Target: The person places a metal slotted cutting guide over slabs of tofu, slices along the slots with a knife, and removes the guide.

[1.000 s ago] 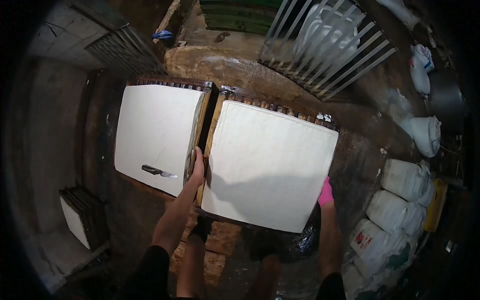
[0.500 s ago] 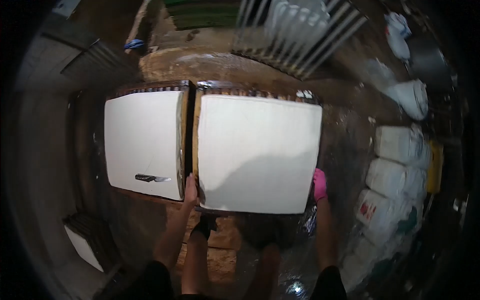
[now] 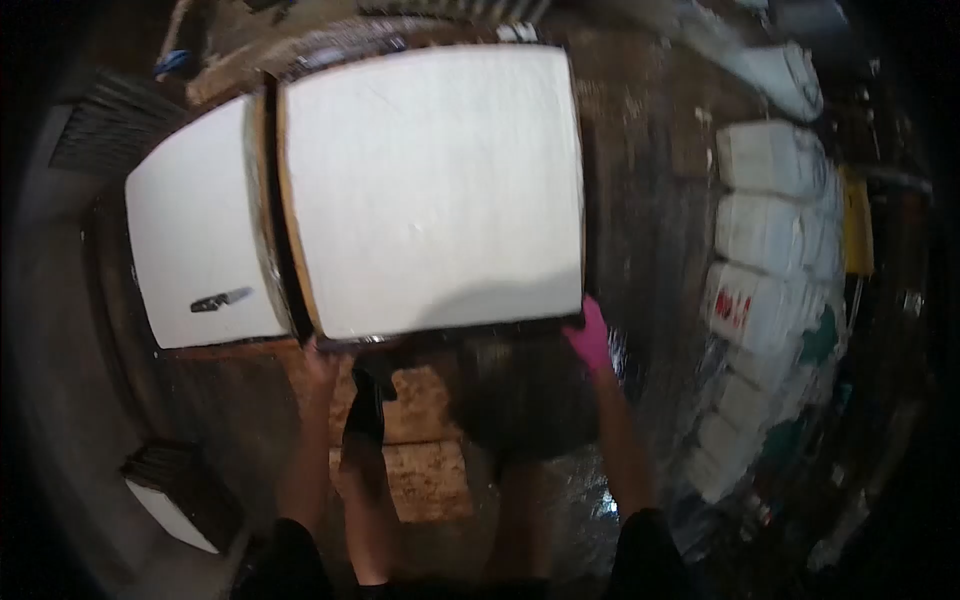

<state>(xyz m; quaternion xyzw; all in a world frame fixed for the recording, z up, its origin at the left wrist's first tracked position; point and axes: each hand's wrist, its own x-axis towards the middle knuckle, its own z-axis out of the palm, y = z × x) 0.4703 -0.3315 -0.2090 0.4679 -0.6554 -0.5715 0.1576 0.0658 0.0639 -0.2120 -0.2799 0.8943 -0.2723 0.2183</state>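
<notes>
A large white slab point(image 3: 430, 190) with a smooth, flat top lies on a dark-edged wooden tray point(image 3: 440, 334). My bare left hand point(image 3: 322, 362) is closed on the tray's near left corner. At the near right corner, my right hand point(image 3: 591, 337), in a pink glove, grips the tray's edge; some of its fingers are hidden underneath. Just left, across a narrow dark gap, is a second white slab point(image 3: 200, 230). A dark-handled knife point(image 3: 220, 299) rests on top of that one, its blade pointing right.
White plastic jugs or bags point(image 3: 760, 235) line the right side, with a yellow crate point(image 3: 857, 220) behind them. A white bucket point(image 3: 785, 82) lies farther back. At lower left stands a stack of boards point(image 3: 180, 495). Wooden boards point(image 3: 425, 475) lie on the wet floor by my feet.
Both slabs sit higher and farther left in view, and the right one looks larger. My hands have shifted from its sides to the near corners of its tray.
</notes>
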